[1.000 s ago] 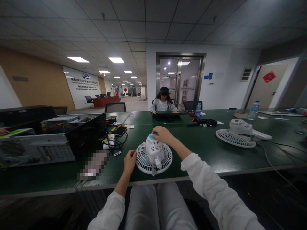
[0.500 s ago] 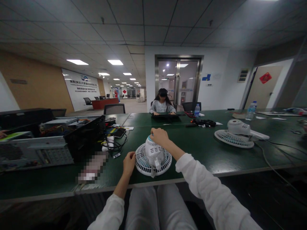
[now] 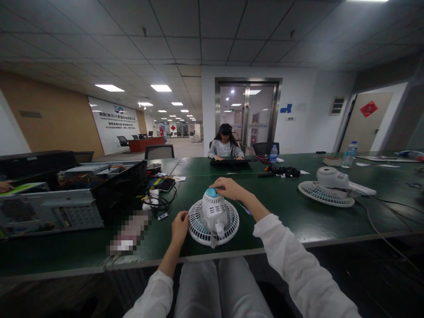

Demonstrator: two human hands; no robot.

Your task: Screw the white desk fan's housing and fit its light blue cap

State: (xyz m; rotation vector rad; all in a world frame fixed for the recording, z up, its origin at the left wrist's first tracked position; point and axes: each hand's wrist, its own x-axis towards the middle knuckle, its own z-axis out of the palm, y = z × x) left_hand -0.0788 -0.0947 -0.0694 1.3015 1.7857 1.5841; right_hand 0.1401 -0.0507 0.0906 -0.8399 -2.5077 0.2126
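Observation:
A small white fan (image 3: pixel 213 216) lies face down on the dark green table (image 3: pixel 291 212), its motor housing pointing up with a blue cap (image 3: pixel 212 192) on top. My right hand (image 3: pixel 230 188) rests over the top of the housing, fingers curled with the tips at the blue cap. My left hand (image 3: pixel 179 227) is curled against the left rim of the fan's round grille. Both sleeves are white.
An open computer case (image 3: pixel 73 194) with tangled cables (image 3: pixel 159 198) stands at the left. A second white fan (image 3: pixel 331 187) lies at the right with a cord running off the edge. A person sits across the table at a keyboard (image 3: pixel 228 161). Water bottles (image 3: pixel 349 154) stand farther back.
My right hand has shifted slightly right and up on the housing, so the blue cap shows more. The left hand has stayed at the grille rim.

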